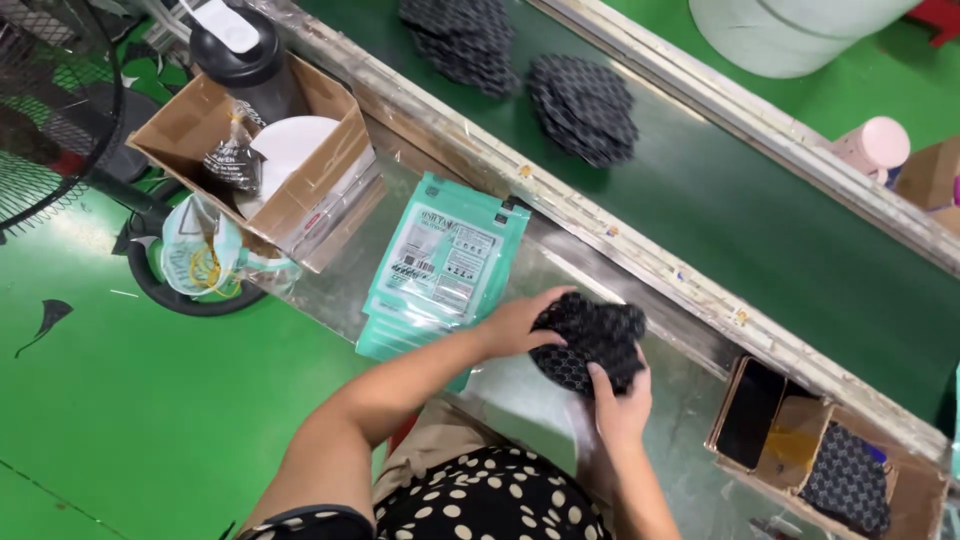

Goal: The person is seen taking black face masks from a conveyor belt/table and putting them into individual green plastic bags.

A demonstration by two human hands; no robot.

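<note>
Both hands, left and right, grip black patterned stack beside conveyor edge.

I log two hands at work: left hand, right hand. Black patterned pieces: one bundle between those hands, two heaps on the green belt, namely the far heap and the near heap, and one more piece in the right-hand box; I cannot count single pieces within any heap. Teal printed pouches: one stack on the bench, number of pouches not readable. Cardboard boxes: two, the left box and the right box. Dark bottles: one. Phones: one. Pink containers: one. Fans: one.
</note>
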